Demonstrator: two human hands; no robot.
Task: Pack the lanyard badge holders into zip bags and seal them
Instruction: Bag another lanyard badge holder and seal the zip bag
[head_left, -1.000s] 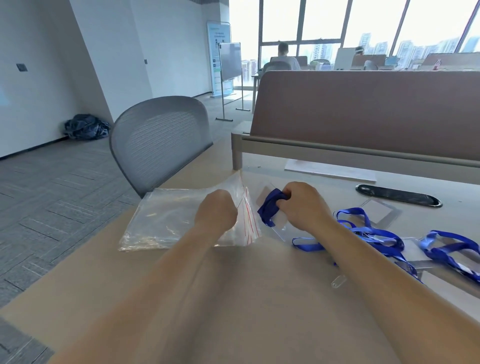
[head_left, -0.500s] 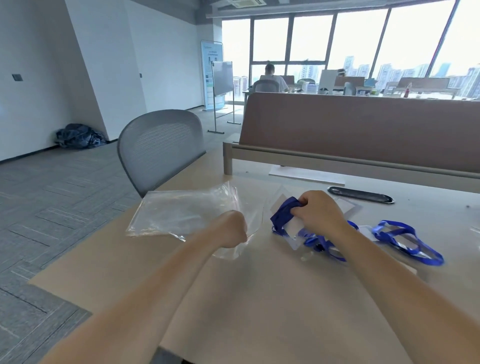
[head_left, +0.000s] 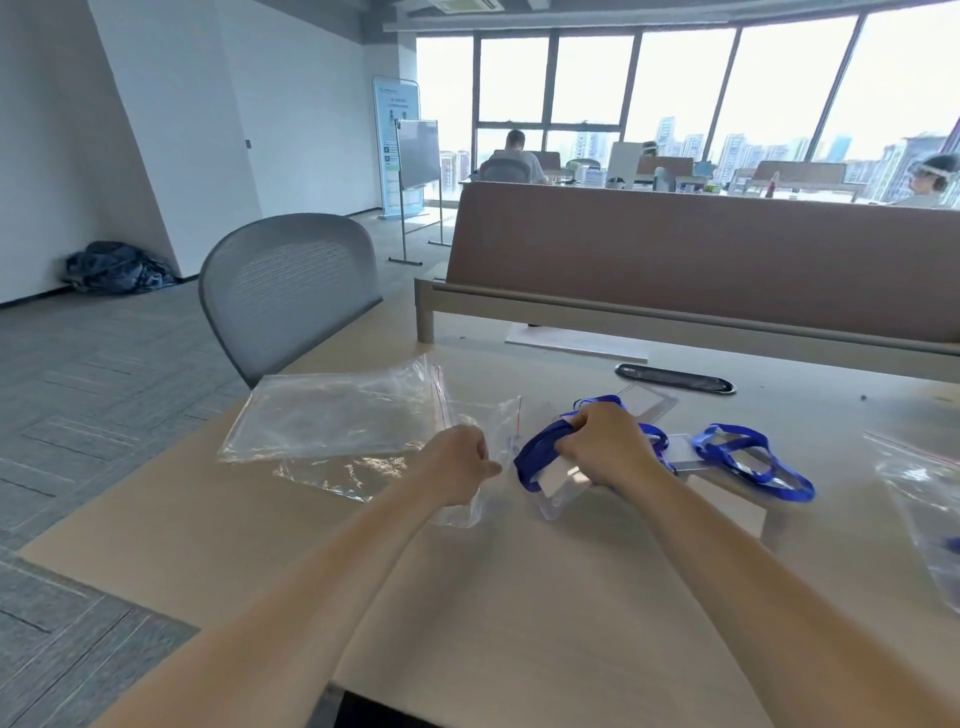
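Observation:
My left hand (head_left: 460, 470) pinches the mouth edge of a clear zip bag (head_left: 363, 473) with a red seal line, pulled off the stack of zip bags (head_left: 332, 415) on the table's left. My right hand (head_left: 605, 444) grips a clear badge holder (head_left: 553, 491) with its blue lanyard bunched on top, just right of the bag's mouth. More badge holders with blue lanyards (head_left: 748, 457) lie right of that hand.
A grey mesh chair (head_left: 285, 291) stands at the table's (head_left: 519, 597) far left corner. A brown divider panel (head_left: 701, 260) runs along the back, with a white sheet (head_left: 571, 343) and black cable slot (head_left: 675, 378) before it. Another zip bag (head_left: 924, 499) lies at the right edge.
My left hand has drawn one bag off the stack toward me. My right hand has carried the badge holder closer to the bag's mouth. The view has tilted up and widened.

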